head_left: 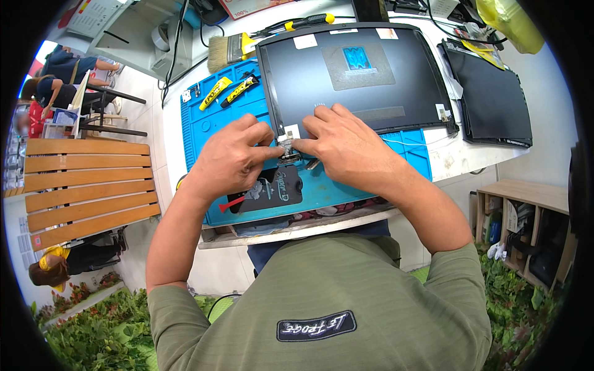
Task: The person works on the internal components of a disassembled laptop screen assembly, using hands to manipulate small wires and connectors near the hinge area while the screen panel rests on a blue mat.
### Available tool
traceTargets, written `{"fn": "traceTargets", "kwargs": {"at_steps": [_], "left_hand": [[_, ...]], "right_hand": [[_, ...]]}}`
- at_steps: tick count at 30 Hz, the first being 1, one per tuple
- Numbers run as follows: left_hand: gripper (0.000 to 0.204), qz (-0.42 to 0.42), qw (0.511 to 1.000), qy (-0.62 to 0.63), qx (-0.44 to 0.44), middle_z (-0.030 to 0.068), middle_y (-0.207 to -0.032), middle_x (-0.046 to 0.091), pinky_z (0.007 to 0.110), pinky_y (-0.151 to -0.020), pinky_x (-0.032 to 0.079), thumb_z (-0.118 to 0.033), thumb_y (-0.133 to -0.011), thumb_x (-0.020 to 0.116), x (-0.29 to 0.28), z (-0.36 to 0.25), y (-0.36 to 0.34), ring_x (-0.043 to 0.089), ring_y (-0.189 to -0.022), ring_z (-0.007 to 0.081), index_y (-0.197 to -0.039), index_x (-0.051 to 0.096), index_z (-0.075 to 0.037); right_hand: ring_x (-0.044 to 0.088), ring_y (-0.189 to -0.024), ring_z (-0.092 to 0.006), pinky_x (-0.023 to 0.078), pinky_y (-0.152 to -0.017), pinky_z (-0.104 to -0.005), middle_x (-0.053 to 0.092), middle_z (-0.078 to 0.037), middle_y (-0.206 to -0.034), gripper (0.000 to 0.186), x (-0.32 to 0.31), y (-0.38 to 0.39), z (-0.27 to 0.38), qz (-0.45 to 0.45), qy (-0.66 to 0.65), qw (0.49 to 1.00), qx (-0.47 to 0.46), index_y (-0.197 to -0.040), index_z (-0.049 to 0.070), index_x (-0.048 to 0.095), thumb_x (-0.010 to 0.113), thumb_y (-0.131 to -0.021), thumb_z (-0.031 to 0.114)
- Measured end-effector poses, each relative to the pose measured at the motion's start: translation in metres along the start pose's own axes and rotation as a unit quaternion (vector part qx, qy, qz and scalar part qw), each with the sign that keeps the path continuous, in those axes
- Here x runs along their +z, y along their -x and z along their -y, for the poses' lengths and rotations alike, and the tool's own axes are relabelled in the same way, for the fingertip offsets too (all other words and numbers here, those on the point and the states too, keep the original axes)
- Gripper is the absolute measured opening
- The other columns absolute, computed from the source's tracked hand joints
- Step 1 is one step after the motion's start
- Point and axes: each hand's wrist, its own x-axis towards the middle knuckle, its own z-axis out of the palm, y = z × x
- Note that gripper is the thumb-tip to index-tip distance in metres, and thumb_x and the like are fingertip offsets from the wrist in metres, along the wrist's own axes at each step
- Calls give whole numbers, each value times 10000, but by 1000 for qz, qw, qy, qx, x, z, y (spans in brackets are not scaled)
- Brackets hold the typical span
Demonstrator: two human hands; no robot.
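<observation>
A dark laptop lid panel [352, 74] lies flat on a blue work mat [204, 123], its near edge toward me. My left hand [232, 157] and my right hand [343, 142] meet at that near edge. Both pinch a small metal hinge part [288, 150] between fingertips, just under a white sticker [291, 131]. The fingers hide most of the part. A grey square pad with a blue patch [357, 62] sits in the middle of the panel.
Two yellow-and-black glue tubes [229, 91] lie on the mat's left. A paintbrush [228, 49] and a yellow-handled screwdriver [303, 23] rest behind. Another dark panel [495, 102] lies at right. A wooden bench [86, 185] stands left, with people beyond; a shelf [526, 229] stands lower right.
</observation>
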Motion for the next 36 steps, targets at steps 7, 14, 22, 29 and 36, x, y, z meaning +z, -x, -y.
{"fn": "traceTargets", "kwargs": {"at_steps": [7,14,22,29,36], "left_hand": [[391,5,1000,12,0,15,-1000,675,397,-852,612,25,-749,845,-2,-1,-3,648,-982,255,-1098,922,-133],[420,-13,999,36,-32,17,-1036,694,406,-823,612,43,-741,844,2,5,4,659,-982,250,-1096,931,-164],[423,-39,999,0,-32,17,-1055,701,404,-818,611,34,-760,844,9,6,8,656,-977,251,-1122,935,-165],[339,-32,999,-43,-8,17,-1025,683,404,-811,605,-12,-787,846,5,-2,3,655,-967,253,-1094,921,-135],[300,-21,999,-39,16,27,-1027,679,409,-817,609,-29,-753,849,2,-9,-3,665,-981,264,-1037,901,-111]], "right_hand": [[653,-1148,-296,518,-1016,-436,706,-107,-1115,287,1,-2,1,-9,18,1000,-23,-1192,50,873,710,-957,69],[657,-1163,-290,521,-1025,-435,713,-106,-1137,270,-4,-4,2,15,23,999,-21,-1173,49,874,712,-958,69],[653,-1172,-288,521,-1030,-434,714,-101,-1149,291,-2,-4,2,15,23,999,-19,-1192,47,877,720,-947,57],[647,-1186,-294,521,-1036,-435,719,-105,-1173,306,-3,-4,2,10,15,1000,-19,-1181,42,878,749,-904,28],[645,-1186,-294,521,-1039,-436,719,-104,-1177,309,-3,-4,3,11,17,1000,-18,-1170,42,878,760,-885,17]]}}
